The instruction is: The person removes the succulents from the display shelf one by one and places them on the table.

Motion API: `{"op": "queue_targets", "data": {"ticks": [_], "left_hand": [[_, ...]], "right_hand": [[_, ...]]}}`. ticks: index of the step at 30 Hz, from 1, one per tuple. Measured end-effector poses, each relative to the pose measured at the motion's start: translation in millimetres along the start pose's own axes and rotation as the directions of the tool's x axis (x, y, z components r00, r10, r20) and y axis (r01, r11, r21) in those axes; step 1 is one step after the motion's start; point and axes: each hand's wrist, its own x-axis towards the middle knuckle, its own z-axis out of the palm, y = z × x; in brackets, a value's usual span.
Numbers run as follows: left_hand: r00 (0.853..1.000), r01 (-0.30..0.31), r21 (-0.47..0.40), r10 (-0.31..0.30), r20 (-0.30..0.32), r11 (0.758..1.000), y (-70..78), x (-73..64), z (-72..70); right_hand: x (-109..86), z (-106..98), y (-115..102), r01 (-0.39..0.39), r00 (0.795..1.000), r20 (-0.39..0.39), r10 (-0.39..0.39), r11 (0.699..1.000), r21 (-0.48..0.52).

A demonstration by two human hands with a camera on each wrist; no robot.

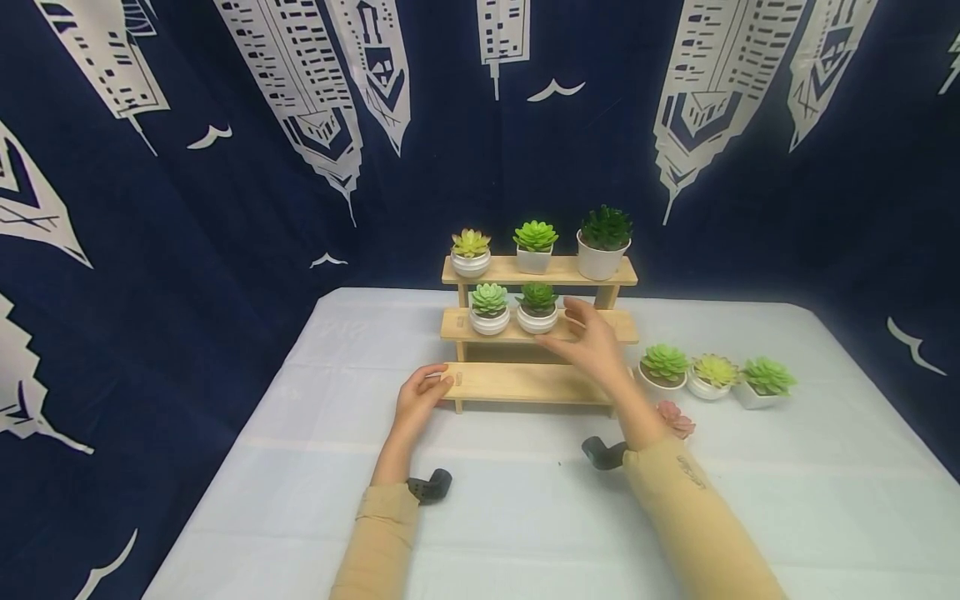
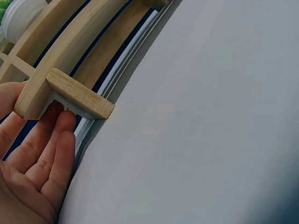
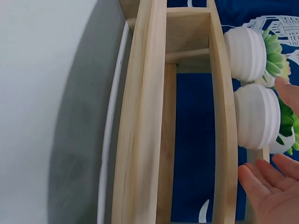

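A three-step wooden plant stand (image 1: 525,383) stands on the white table. My left hand (image 1: 418,402) grips the left end of its lowest step, fingers beneath the board in the left wrist view. On the middle step, a dark green succulent in a round white pot (image 1: 537,320) sits right of a pale green succulent (image 1: 490,310). My right hand (image 1: 596,346) is around that dark green one, thumb and fingers spread on either side. In the right wrist view its fingers (image 3: 257,182) appear apart from the white pot (image 3: 256,117).
The top step holds a yellow-green succulent (image 1: 471,254), a bright green one (image 1: 534,248) and a dark one in a taller pot (image 1: 602,246). Right of the stand are potted succulents (image 1: 664,367), (image 1: 712,377), (image 1: 765,382), plus a pink succulent (image 1: 677,419) partly behind my right forearm.
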Motion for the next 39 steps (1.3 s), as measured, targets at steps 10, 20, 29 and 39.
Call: {"op": "queue_targets", "data": {"ticks": [10,20,29,39], "left_hand": [[1.0,0.009,0.017,-0.008,-0.006,1.0,0.0,0.0,0.9],[1.0,0.01,0.022,-0.01,-0.013,1.0,1.4,-1.2,1.6],[1.0,0.009,0.022,-0.009,-0.013,1.0,-0.9,0.1,1.0],[1.0,0.008,0.016,-0.008,-0.008,1.0,0.6,-0.9,0.9]], "right_hand": [[6.7,13.6,-4.5,-0.019,1.0,0.001,0.019,1.0,0.024],[13.2,19.8,-3.5,-0.063,0.998,-0.021,0.062,0.996,-0.07],[13.0,20.5,-3.9,-0.069,0.997,-0.049,0.063,0.989,-0.129],[5.3,13.7,-7.2,-0.073,0.996,-0.054,0.067,0.992,-0.107]]}}
